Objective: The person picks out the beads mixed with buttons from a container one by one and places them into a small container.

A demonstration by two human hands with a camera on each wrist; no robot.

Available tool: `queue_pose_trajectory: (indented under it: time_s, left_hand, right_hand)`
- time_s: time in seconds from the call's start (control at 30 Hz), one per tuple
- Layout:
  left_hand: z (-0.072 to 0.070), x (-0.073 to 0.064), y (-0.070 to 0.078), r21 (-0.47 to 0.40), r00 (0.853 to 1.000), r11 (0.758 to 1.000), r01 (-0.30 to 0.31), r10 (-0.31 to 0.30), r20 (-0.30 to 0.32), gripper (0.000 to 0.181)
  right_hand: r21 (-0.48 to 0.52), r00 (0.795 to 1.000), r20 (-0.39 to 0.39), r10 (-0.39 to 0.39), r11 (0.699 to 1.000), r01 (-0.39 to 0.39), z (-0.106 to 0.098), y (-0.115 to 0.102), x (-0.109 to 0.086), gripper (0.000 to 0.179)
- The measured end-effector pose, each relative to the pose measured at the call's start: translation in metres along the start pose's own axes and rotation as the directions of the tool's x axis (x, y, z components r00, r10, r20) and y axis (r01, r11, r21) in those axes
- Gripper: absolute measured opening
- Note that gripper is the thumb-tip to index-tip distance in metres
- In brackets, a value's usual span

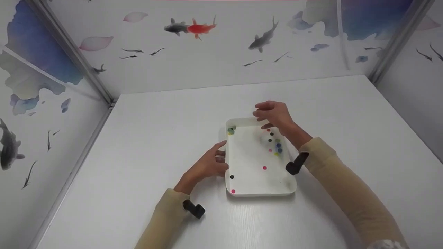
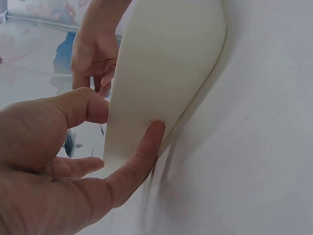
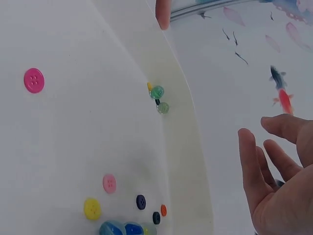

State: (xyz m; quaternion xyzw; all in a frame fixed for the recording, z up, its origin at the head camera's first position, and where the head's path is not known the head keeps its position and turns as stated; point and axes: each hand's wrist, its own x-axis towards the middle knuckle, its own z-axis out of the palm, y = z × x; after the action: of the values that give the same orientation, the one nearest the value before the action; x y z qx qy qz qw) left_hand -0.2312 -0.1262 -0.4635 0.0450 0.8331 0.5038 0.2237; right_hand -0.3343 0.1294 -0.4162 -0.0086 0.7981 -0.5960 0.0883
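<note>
A shallow white tray [image 1: 247, 155] lies on the table, holding small coloured buttons and glass marbles. My left hand [image 1: 210, 163] rests along its left side, fingers spread; in the left wrist view one fingertip [image 2: 155, 129] presses the outer wall. Over the far right end hovers my right hand [image 1: 275, 114], fingers loosely bent, with nothing seen between them. Blue marbles [image 1: 279, 148] sit by the right wall among several buttons. Greenish marbles [image 3: 157, 92] are in the far left corner beside a yellow piece. A pink button [image 3: 34, 80] lies apart on the tray floor.
The white tabletop [image 1: 166, 138] surrounds the tray. Panels printed with fish [image 1: 202, 28] and petals stand behind and at both sides, with metal posts [image 1: 74, 52] at the corners. A black wrist camera [image 1: 297, 164] overhangs the tray's right edge.
</note>
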Motion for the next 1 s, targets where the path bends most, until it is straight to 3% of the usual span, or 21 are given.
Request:
queue_pose_trajectory:
  time_s: [0.23,1.0]
  left_hand:
    - [0.0,0.002,-0.003,-0.027,1.0,0.999,-0.027,0.027,0.016,0.091]
    - [-0.001,0.002,0.0,-0.003,1.0,1.0,0.009,-0.009,0.009,0.089]
  right_hand:
    - [-0.008,0.999,0.027,-0.016,1.0,0.016,0.012,0.001,-0.002,0.041]
    - [-0.019,0.996,0.087,0.032,0.999,-0.03,0.044,0.009,0.003,0.038]
